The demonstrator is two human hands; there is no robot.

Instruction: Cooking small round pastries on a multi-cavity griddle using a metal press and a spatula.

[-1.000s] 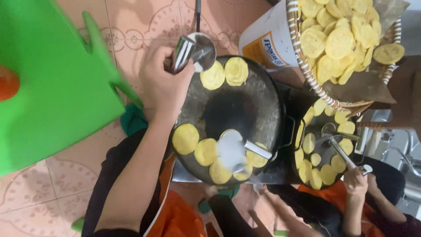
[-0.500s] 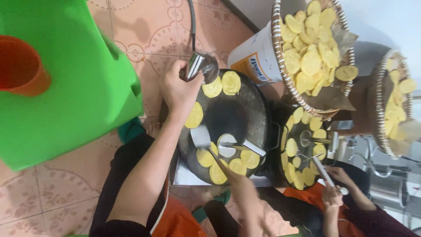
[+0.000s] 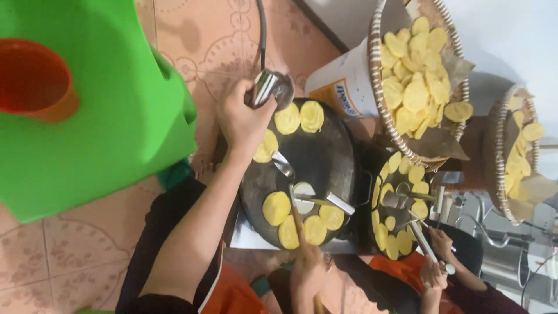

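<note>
My left hand grips a shiny metal ladle by its long handle, at the far rim of a round dark griddle. Several flat yellow discs lie around the griddle's edge, and one sits right beside my left hand. My right hand holds a wooden-handled spatula whose metal blade rests on the griddle near that disc. A second metal spatula lies across the griddle next to a pale round piece.
Another person's hand works a metal tool over a smaller griddle ringed with yellow discs. Two woven baskets hold cooked discs. A white bucket, a green plastic stool and an orange cup stand on the tiled floor.
My right hand has drawn back toward me, and its spatula blade now reaches toward my left hand. A yellow disc now lies beside my left hand. The view has shifted.
</note>
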